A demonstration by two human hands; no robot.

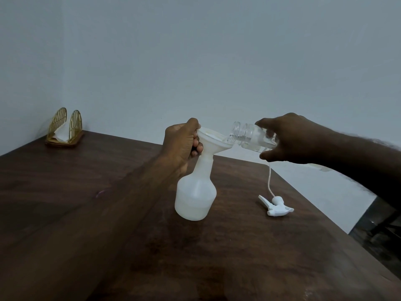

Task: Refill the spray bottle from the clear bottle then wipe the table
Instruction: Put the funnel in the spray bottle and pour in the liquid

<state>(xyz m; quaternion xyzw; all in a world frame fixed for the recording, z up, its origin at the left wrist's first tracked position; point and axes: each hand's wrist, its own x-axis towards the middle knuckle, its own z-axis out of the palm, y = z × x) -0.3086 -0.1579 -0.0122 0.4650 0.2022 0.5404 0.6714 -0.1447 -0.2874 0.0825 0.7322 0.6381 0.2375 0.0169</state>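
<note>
Head view: left hand point(182, 142) clamps funnel point(213, 141) in spray bottle point(195, 196) neck, steadying it upright on table point(86, 203). Right hand point(288, 139) grips tilted clear bottle point(249, 136), mouth over funnel rim to pour. Trigger head point(276, 206) lies beside, removed for refilling.

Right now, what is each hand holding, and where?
Left hand holds the funnel by its rim; right hand holds the tilted clear bottle around its body.

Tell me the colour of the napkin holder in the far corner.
Gold wire napkin holder, seen in the head view.
</note>
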